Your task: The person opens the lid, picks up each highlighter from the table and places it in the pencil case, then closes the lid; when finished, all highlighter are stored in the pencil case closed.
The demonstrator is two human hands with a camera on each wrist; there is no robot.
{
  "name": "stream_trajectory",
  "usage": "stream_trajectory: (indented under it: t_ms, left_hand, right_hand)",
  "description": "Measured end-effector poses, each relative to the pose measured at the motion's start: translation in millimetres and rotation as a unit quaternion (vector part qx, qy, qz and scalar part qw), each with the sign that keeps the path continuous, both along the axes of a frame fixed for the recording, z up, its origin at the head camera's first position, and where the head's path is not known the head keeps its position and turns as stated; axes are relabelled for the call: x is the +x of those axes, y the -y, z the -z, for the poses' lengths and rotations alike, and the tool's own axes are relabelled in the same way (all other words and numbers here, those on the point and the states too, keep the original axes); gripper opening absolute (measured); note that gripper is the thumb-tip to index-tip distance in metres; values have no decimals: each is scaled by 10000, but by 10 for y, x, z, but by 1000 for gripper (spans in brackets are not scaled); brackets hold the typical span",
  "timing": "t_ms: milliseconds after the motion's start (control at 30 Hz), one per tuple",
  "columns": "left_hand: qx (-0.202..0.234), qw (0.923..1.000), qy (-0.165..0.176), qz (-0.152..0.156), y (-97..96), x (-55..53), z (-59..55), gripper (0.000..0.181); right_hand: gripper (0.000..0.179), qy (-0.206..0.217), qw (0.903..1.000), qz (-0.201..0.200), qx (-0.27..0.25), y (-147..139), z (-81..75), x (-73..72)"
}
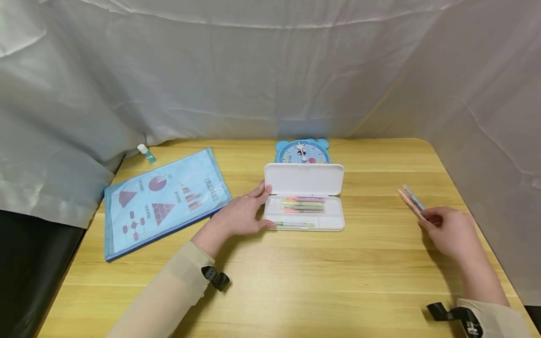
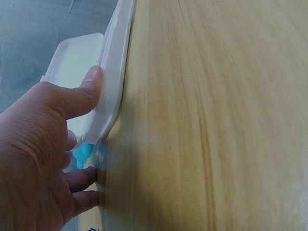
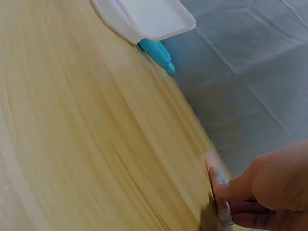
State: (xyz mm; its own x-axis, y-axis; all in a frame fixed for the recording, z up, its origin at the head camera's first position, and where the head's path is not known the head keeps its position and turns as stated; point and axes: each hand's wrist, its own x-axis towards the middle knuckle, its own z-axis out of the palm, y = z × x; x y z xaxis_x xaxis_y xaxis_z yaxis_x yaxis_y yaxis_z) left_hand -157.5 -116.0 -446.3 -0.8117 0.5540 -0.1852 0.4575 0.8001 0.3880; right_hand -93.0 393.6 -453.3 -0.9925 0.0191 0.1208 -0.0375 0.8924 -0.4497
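A white pencil case [image 1: 336, 220] stands open mid-table, its lid [image 1: 304, 179] raised. Several coloured pens [image 1: 302, 205] lie inside, and a green pen [image 1: 296, 224] sits in the front compartment. My left hand [image 1: 242, 213] holds the case at its left side, thumb at the front corner and fingers by the lid; the left wrist view shows the thumb [image 2: 91, 84] against the case wall. At the right, my right hand [image 1: 452, 232] pinches two pens, an orange one [image 1: 410, 203] and a blue one [image 1: 413, 197], close to the tabletop.
Behind the case is a blue clock [image 1: 305, 150] with round ears. A blue document pouch [image 1: 169, 202] printed with charts lies at the left, and a glue stick [image 1: 146, 153] stands beyond it. Grey cloth [image 1: 270, 70] hangs along the table's back and sides.
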Motion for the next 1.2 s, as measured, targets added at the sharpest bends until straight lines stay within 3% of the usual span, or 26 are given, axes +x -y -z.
stream_trajectory:
  t_ms: [200,433,733,900,1200]
  left_hand:
    - [-4,10000,28,-8,-5,5,2,108]
    - [-28,10000,41,-14,-12,11,-2,108]
    - [-36,10000,49,-21,-7,11,5,108]
    - [-39,10000,54,-31,-6,11,1,108]
    - [-12,10000,57,-30,4,0,-1,108]
  right_hand:
    - [19,82,9999,-86,-48,12,37,-4]
    - [15,-101,9998,-104,-136,23,32,16]
    - [14,-267,9980,-347,-457,187,-111,3]
    - [13,-560,9941,-719,-590,328,-209,-33]
    - [24,-1201,9760,-1616,-830,758,-398,-104]
